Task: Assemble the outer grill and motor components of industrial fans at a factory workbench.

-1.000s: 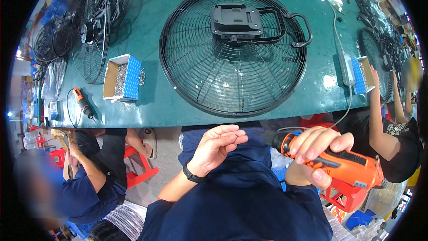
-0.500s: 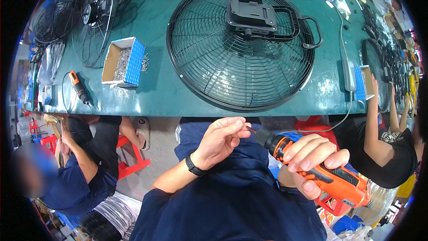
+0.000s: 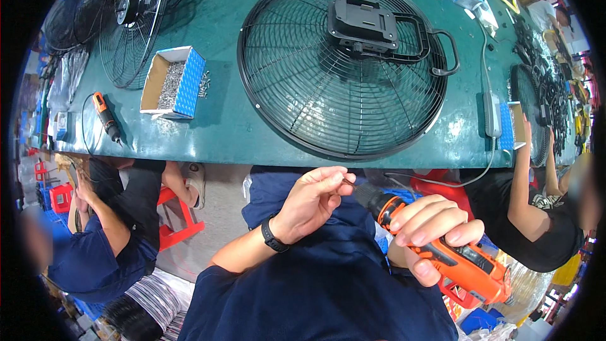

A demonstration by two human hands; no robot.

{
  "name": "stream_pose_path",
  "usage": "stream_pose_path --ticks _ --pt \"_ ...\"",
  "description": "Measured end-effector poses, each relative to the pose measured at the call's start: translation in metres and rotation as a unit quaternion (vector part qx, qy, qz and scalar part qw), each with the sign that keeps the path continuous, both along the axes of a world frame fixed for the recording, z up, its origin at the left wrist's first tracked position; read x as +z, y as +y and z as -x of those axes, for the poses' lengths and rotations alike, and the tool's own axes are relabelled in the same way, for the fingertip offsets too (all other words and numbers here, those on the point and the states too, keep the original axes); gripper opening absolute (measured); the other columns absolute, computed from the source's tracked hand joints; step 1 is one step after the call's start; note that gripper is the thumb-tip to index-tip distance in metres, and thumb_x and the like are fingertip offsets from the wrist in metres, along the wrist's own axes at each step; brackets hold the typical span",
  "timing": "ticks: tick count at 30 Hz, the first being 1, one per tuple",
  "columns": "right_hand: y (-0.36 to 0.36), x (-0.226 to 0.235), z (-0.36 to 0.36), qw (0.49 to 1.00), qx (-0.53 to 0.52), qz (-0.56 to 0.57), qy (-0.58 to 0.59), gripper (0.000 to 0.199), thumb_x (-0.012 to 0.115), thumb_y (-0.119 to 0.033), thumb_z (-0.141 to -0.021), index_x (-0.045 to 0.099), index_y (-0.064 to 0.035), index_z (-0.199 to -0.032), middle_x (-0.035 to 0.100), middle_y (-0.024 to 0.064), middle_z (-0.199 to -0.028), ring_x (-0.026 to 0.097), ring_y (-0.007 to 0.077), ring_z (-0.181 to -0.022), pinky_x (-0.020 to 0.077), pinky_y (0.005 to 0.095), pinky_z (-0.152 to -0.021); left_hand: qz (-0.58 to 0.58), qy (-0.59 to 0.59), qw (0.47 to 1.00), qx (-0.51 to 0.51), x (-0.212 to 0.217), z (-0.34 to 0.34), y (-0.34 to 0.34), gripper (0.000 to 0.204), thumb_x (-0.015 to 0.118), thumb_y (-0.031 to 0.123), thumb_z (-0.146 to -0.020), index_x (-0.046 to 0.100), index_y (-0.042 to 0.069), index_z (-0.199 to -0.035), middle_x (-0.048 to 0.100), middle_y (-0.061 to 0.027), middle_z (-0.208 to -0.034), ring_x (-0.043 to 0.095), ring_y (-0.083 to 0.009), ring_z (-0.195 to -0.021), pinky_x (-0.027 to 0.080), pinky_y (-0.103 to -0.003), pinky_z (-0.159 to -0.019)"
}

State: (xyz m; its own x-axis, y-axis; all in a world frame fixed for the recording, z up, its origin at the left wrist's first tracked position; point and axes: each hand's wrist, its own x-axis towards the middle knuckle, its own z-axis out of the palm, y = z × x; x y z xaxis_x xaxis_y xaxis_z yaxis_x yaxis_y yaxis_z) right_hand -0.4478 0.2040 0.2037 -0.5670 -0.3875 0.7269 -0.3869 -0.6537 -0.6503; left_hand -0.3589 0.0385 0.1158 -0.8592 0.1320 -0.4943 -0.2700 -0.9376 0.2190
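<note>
In my right hand (image 3: pixel 435 230) is an orange and black electric screwdriver (image 3: pixel 470 265), its dark chuck and thin bit aimed left toward my other hand. My left hand (image 3: pixel 314 199) pinches thumb and fingertips together right at the bit's tip; whatever small piece is between them is too small to make out. Both hands are in front of my body, just off the table's near edge. Beyond them a round black fan grille (image 3: pixel 344 123) lies flat on the table, with a black motor housing (image 3: pixel 361 25) and a tubular handle (image 3: pixel 445 53) on top.
On the green table (image 3: pixel 214 142), an open blue and white box (image 3: pixel 189 88) holds small screws, with several loose beside it. Another electric screwdriver (image 3: pixel 106 117) lies further left. Standing fan grilles (image 3: pixel 136 31) are at back left. A grey power adapter (image 3: pixel 492 113) sits right. People work on both sides.
My right hand and the screwdriver have shifted slightly left, closer to my left hand. The left hand keeps its pinch almost in place. The view has turned a little.
</note>
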Motion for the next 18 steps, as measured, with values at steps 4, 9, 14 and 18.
stream_pose_path --ticks 4,9,14,18 --pt "-0.003 -0.001 0.0 1.0 -0.005 -0.006 0.003 0.048 0.072 -0.004 -0.071 0.042 -0.0055 -0.109 0.062 0.0149 -0.083 0.066 0.0257 -0.064 0.0578 0.0424 -0.06 -0.051 0.003 0.998 0.035 -0.004 0.0 0.004 0.015 0.055 0.01 -0.094 0.06 0.001 -0.105 0.065 -0.0095 -0.105 0.064 -0.0108 -0.084 0.049 -0.018 -0.06" --pt "-0.004 0.0 0.003 0.999 0.003 -0.039 0.02 0.051 0.071 -0.003 -0.071 0.041 -0.0056 -0.111 0.062 0.0156 -0.083 0.066 0.0272 -0.065 0.0574 0.0437 -0.062 -0.12 0.037 0.992 -0.021 -0.008 0.005 0.004 0.016 0.053 0.015 -0.096 0.06 0.002 -0.1 0.063 -0.0053 -0.094 0.06 -0.0089 -0.078 0.048 -0.018 -0.06" --pt "-0.009 -0.002 0.008 0.998 -0.009 -0.059 0.027 0.055 0.067 -0.001 -0.07 0.038 -0.0053 -0.116 0.06 0.0175 -0.09 0.065 0.0283 -0.067 0.0563 0.0459 -0.065 -0.101 -0.021 0.994 -0.022 -0.006 0.014 0.011 0.02 0.05 0.022 -0.098 0.059 0.004 -0.097 0.053 0.0012 -0.082 0.05 -0.0062 -0.068 0.038 -0.016 -0.051" --pt "-0.015 -0.004 0.011 0.998 -0.022 -0.055 0.022 0.055 0.067 0.0 -0.07 0.038 -0.0039 -0.117 0.06 0.0185 -0.09 0.064 0.0279 -0.066 0.0556 0.0451 -0.065 -0.104 -0.041 0.993 -0.027 -0.005 0.019 0.014 0.022 0.051 0.028 -0.097 0.058 0.007 -0.09 0.05 0.002 -0.078 0.046 -0.0065 -0.066 0.036 -0.016 -0.05"
